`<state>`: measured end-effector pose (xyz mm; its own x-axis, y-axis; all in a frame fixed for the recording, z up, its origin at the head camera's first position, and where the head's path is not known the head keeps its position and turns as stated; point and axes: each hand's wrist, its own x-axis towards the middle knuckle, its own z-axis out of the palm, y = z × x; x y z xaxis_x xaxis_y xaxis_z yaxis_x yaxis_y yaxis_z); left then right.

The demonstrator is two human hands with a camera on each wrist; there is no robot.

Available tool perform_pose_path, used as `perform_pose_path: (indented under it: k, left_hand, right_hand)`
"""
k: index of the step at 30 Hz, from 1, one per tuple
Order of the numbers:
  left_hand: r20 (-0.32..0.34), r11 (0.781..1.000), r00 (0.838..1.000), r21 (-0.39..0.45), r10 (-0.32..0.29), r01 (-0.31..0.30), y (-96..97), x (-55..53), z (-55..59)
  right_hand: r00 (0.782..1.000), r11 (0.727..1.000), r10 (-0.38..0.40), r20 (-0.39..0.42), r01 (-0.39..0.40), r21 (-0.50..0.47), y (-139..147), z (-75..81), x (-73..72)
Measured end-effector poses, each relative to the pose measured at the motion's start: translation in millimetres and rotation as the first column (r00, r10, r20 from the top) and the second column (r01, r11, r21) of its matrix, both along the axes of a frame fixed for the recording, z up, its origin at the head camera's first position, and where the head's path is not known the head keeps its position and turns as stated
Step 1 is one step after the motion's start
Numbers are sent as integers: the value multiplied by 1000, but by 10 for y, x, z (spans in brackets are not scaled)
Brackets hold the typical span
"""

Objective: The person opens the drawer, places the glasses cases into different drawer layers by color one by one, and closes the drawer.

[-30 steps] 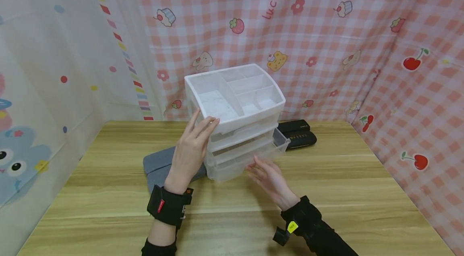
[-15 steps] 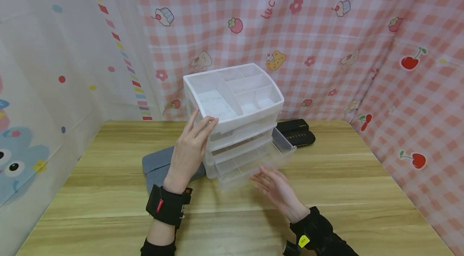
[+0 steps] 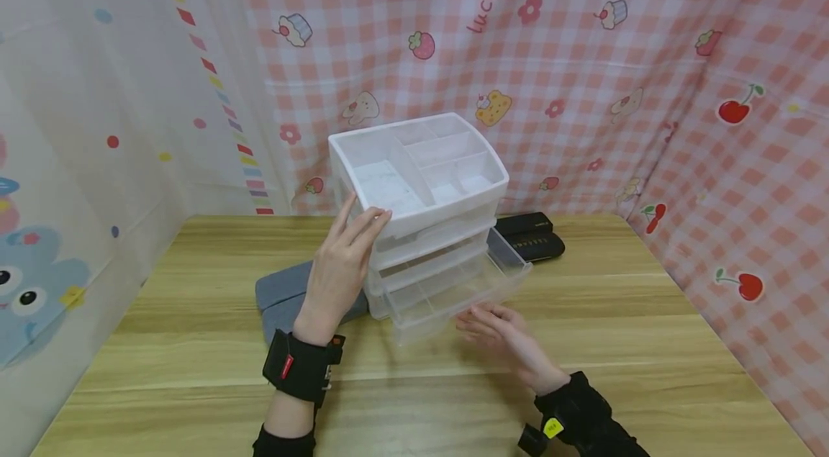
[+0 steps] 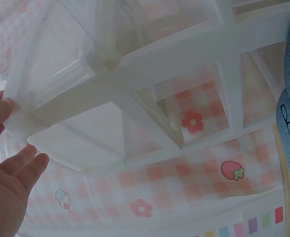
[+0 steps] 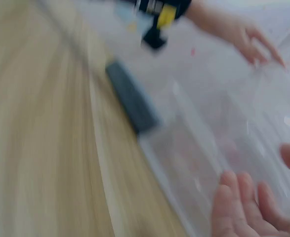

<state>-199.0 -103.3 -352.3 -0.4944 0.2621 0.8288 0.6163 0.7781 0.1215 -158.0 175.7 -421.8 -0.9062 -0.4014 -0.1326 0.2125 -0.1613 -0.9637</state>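
A white plastic drawer organizer (image 3: 427, 216) with a divided top tray stands on the wooden table. Its low, clear drawer (image 3: 447, 288) sticks well out at the front, showing a divider and nothing lying in it. My left hand (image 3: 343, 259) rests on the organizer's front left top corner, fingers extended along the rim. In the left wrist view, the fingertips (image 4: 33, 165) touch the white frame's edge. Just in front of the drawer's front wall is my right hand (image 3: 501, 338), fingers nearly straight. The right wrist view, blurred, has its thumb and fingers (image 5: 241, 202) spread apart by the clear plastic.
A grey-blue fabric case (image 3: 285, 299) lies left of the organizer, partly behind my left forearm. Black cases (image 3: 534, 237) lie at its back right. Patterned curtains (image 3: 583, 83) hang behind and beside the table (image 3: 227, 370).
The clear drawer has slid out toward me. My right hand has moved back and right with it, down along its front. The left hand stays on the corner.
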Motion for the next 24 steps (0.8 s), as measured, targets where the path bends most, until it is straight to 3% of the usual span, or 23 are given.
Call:
perform_pose_path:
  k: [4, 10, 12, 15, 17, 19, 20, 22, 24]
  left_hand:
    - [3, 1000, 1000, 1, -3, 3, 2, -1, 0]
    - [4, 1000, 1000, 0, -5, 5, -6, 1, 5]
    - [4, 1000, 1000, 1, -5, 5, -8, 2, 4]
    - [8, 1000, 1000, 3, -5, 5, -9, 4, 3]
    - [11, 1000, 1000, 4, -6, 6, -8, 4, 2]
    - [16, 1000, 1000, 4, -5, 5, -6, 5, 2]
    - [18, 1000, 1000, 5, -5, 5, -5, 7, 2]
    - [21, 1000, 1000, 5, -3, 3, -2, 8, 2]
    - [22, 1000, 1000, 6, -2, 2, 1, 10, 3]
  right_hand:
    - [999, 978, -20, -42, 28, 205, 219, -90, -66]
    - [990, 916, -92, -109, 127, 379, 494, -112, -217]
    - [980, 881, -127, -150, 181, 437, 562, -78, -296]
    - [955, 804, -158, -251, 271, 529, 643, -30, -448]
    - [923, 734, -135, -361, 338, 589, 703, -2, -569]
    - [868, 633, -67, -492, 418, 651, 766, 16, -707]
    - [835, 579, -9, -550, 453, 678, 802, 25, -778]
    - [755, 445, 135, -641, 532, 721, 874, 33, -926]
    - [697, 323, 266, -666, 586, 743, 941, 32, -1060]
